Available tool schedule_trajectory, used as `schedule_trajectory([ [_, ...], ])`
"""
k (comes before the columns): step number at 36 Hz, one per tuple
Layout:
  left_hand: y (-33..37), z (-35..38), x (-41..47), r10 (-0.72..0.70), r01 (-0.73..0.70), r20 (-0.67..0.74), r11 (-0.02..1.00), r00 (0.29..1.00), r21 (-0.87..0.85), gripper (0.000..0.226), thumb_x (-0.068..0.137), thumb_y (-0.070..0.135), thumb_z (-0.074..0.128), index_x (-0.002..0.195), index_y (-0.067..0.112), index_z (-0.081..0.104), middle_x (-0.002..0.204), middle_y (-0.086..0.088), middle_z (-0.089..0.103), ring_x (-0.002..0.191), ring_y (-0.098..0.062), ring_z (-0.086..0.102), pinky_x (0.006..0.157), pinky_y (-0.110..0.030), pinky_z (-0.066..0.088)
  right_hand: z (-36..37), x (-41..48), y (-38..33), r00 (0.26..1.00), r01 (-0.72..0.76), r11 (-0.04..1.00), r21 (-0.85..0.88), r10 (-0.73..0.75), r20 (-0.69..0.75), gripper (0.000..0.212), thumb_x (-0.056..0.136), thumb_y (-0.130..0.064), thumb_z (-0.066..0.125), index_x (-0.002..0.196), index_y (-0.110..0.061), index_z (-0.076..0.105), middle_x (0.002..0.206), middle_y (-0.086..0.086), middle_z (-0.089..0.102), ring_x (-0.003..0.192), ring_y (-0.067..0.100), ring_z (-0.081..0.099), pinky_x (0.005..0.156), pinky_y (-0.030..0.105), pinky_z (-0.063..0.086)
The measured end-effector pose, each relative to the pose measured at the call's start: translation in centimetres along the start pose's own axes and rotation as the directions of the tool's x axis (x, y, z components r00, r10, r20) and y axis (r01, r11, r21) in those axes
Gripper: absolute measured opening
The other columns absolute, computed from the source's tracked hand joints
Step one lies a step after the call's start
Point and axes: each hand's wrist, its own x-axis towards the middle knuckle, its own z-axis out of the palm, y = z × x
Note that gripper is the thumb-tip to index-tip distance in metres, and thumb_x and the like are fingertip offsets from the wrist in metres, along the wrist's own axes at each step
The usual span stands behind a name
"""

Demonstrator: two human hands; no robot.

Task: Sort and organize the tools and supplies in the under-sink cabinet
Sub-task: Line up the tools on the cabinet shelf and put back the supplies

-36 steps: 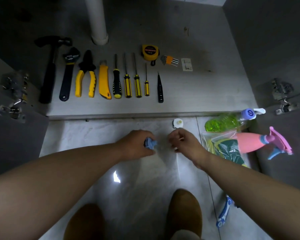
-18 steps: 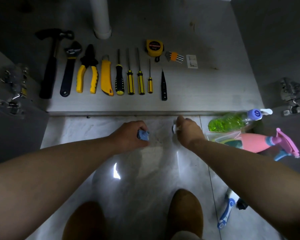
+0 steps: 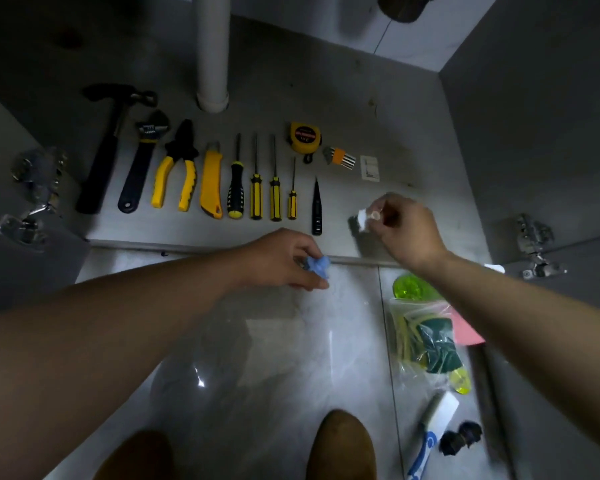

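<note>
My left hand [image 3: 284, 258] grips a small blue plastic piece [image 3: 317, 266] just above the cabinet's front edge. My right hand [image 3: 404, 226] pinches a small white round item [image 3: 364, 216] over the cabinet floor [image 3: 413, 161], right of the tool row. Laid out in that row are a hammer [image 3: 104, 147], an adjustable wrench [image 3: 141, 168], yellow pliers [image 3: 177, 168], a yellow utility knife [image 3: 211, 181], several screwdrivers [image 3: 257, 181] and a black tester pen [image 3: 317, 209]. Behind them lie a yellow tape measure [image 3: 305, 136], a hex key set [image 3: 340, 156] and a small white card [image 3: 369, 168].
A white drain pipe [image 3: 211, 53] rises at the cabinet's back. On the tiled floor at right lie a green bottle [image 3: 413, 289], a clear bag of scrub pads [image 3: 426, 341], a pink bottle [image 3: 465, 329], a blue-handled brush [image 3: 430, 431] and a black knob [image 3: 461, 438]. Door hinges [image 3: 534, 244] flank both sides.
My right hand has lifted the white item from the tile and carried it forward over the cabinet floor. My left hand has moved forward with the blue piece. The view has leaned closer.
</note>
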Motion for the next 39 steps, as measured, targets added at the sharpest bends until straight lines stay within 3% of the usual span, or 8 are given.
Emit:
schedule_trajectory([
  [3, 0.9, -1.0, -0.2, 0.006, -0.012, -0.075, 0.997, 0.997, -0.078, 0.038, 0.075, 0.019, 0.089, 0.108, 0.019, 0.071, 0.103, 0.002, 0.077, 0.092, -0.009, 0.075, 0.07, -0.014, 0.056, -0.1, 3.4, -0.7, 1.0, 0.002, 0.998, -0.059, -0.004, -0.028, 0.008, 0.085, -0.013, 0.066, 0.089, -0.016, 0.073, 0.086, 0.001, 0.073, 0.083, 0.018, 0.069, 0.075, 0.026, 0.051],
  [13, 1.2, -3.1, 0.5, 0.055, -0.071, -0.281, 0.996, 0.958, -0.046, 0.05, 0.081, 0.01, 0.084, 0.126, 0.007, 0.063, 0.122, -0.005, 0.072, 0.111, -0.014, 0.069, 0.101, -0.032, 0.055, 2.4, 8.7, -3.6, 0.999, -0.018, 0.981, -0.191, 0.025, 0.036, 0.019, 0.093, -0.022, 0.065, 0.103, -0.011, 0.075, 0.107, 0.012, 0.073, 0.099, 0.028, 0.067, 0.076, 0.026, 0.047],
  [16, 1.4, -3.0, 1.0, 0.067, -0.077, -0.326, 0.997, 0.943, -0.018, 0.049, 0.079, 0.01, 0.085, 0.122, 0.006, 0.063, 0.12, -0.007, 0.072, 0.109, -0.016, 0.069, 0.098, -0.032, 0.056, 2.7, 8.8, -3.6, 0.998, -0.049, 0.989, -0.136, 0.054, 0.029, 0.02, 0.091, -0.027, 0.068, 0.101, -0.011, 0.075, 0.099, 0.007, 0.07, 0.091, 0.022, 0.064, 0.068, 0.02, 0.036],
  [22, 1.7, -2.5, 1.8, 0.131, -0.113, -0.397, 0.991, 0.908, 0.069, 0.039, 0.075, 0.016, 0.089, 0.11, 0.013, 0.071, 0.104, -0.004, 0.075, 0.096, -0.019, 0.072, 0.091, -0.042, 0.058, 2.6, 6.4, -3.7, 0.993, -0.066, 0.997, 0.041, 0.07, -0.1, 0.02, 0.091, -0.018, 0.058, 0.109, -0.015, 0.066, 0.086, 0.002, 0.065, 0.077, 0.019, 0.06, 0.064, 0.025, 0.039],
  [25, 1.9, -2.3, 2.2, 0.147, -0.118, -0.423, 0.988, 0.894, 0.096, 0.039, 0.075, 0.017, 0.09, 0.109, 0.014, 0.072, 0.103, -0.002, 0.075, 0.095, -0.019, 0.071, 0.089, -0.043, 0.058, 2.2, 3.9, -4.7, 0.998, -0.048, 0.938, 0.343, 0.034, 0.045, 0.014, 0.093, -0.022, 0.057, 0.09, -0.025, 0.07, 0.081, -0.009, 0.069, 0.073, 0.014, 0.066, 0.066, 0.03, 0.053],
  [27, 2.1, -2.2, 2.4, 0.156, -0.109, -0.441, 0.986, 0.884, 0.13, 0.042, 0.074, 0.019, 0.09, 0.112, 0.013, 0.072, 0.104, -0.001, 0.074, 0.095, -0.016, 0.07, 0.088, -0.04, 0.058, 1.9, 2.3, -5.1, 0.99, -0.048, 0.895, 0.443, -0.018, 0.143, 0.017, 0.093, -0.019, 0.058, 0.088, -0.025, 0.072, 0.077, -0.002, 0.07, 0.068, 0.013, 0.066, 0.062, 0.03, 0.056],
  [30, 2.4, -1.8, 2.6, 0.16, -0.098, -0.463, 0.983, 0.872, 0.156, 0.043, 0.074, 0.021, 0.09, 0.112, 0.014, 0.072, 0.103, 0.001, 0.073, 0.092, -0.012, 0.068, 0.083, -0.032, 0.058, 1.8, 0.7, -5.3, 0.974, -0.043, 0.881, 0.471, -0.067, 0.214, 0.007, 0.093, -0.014, 0.067, 0.099, -0.012, 0.071, 0.084, 0.023, 0.067, 0.071, 0.027, 0.062, 0.069, 0.047, 0.056],
  [39, 3.1, -1.0, 2.5, 0.208, -0.113, -0.454, 0.967, 0.867, 0.226, 0.045, 0.076, 0.025, 0.089, 0.115, 0.014, 0.07, 0.107, 0.003, 0.073, 0.091, -0.01, 0.069, 0.079, -0.021, 0.055, 3.0, 0.2, -4.9, 0.997, -0.024, 0.931, 0.363, -0.006, 0.081, 0.007, 0.09, -0.01, 0.07, 0.096, -0.013, 0.071, 0.077, 0.009, 0.062, 0.073, 0.034, 0.063, 0.075, 0.05, 0.057],
])
